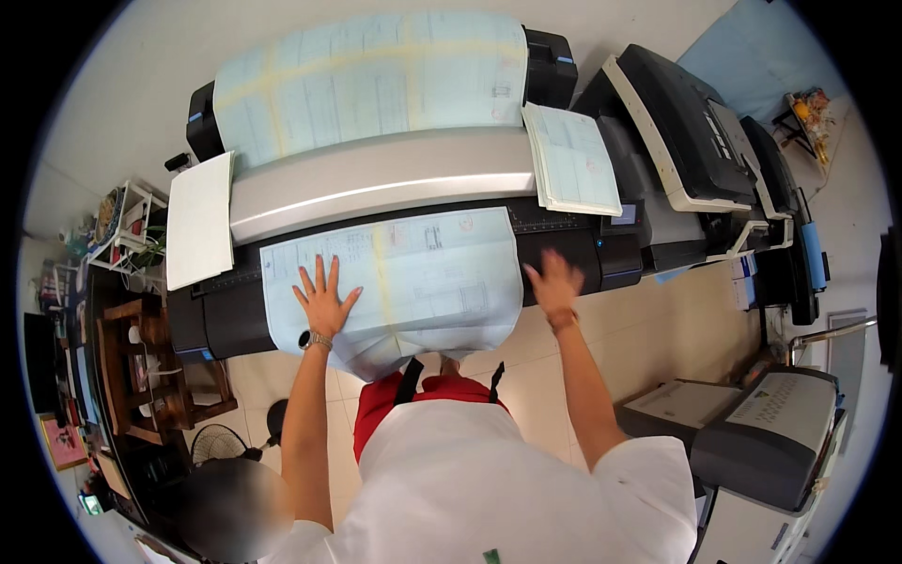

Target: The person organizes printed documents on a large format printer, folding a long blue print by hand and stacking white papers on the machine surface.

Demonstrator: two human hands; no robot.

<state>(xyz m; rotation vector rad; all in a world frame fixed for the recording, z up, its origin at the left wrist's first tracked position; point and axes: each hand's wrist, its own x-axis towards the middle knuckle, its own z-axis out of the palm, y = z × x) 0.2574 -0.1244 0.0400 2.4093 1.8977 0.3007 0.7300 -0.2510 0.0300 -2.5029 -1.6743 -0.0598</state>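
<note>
The sheet (446, 273), wider across than deep, drapes over the printer (225, 320) beneath the left hand (325, 303), fingers splayed; the right hand (558, 285) (also open, gripping nothing) sits just off its right edge.

There are two hands, one left hand (324, 303) and one right hand (558, 280). I can see one watch (315, 339). There is one long machine (385, 179) with two paper piles on it: one left pile (199, 224) at the machine's left edge and one right pile (575, 162) near its right edge. Two big parts of blue paper show, one front part (446, 282) over the machine's front edge and one back part (376, 80) at its back edge. There is one round fan (218, 444)
</note>
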